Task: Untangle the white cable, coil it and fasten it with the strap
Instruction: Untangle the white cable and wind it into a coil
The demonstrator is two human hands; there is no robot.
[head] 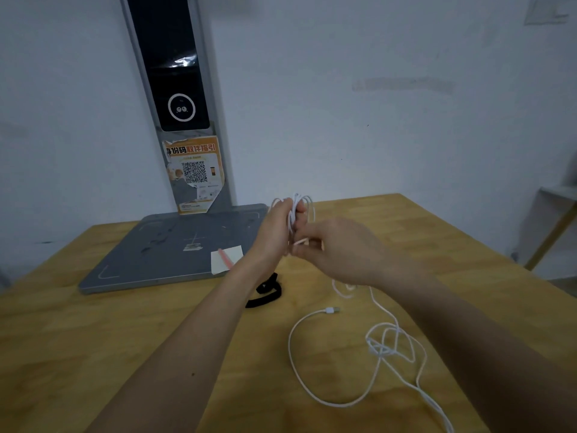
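Observation:
My left hand [274,232] is raised above the wooden table [93,339] and grips a bundle of several loops of the white cable [299,210]. Just to its right, my right hand [337,251] pinches a strand of the same cable close to the bundle. The rest of the white cable trails down onto the table, where a knotted tangle [387,345] and a wide loop lie at the front right, with the USB plug [332,310] pointing right. The black strap [265,292] lies curled on the table under my left forearm.
A grey scanner stand [162,254] with a tall column [178,98] occupies the back left of the table, a white card and pink stick [226,257] on its base corner. A white wall is behind. A shelf frame [552,220] stands at the far right.

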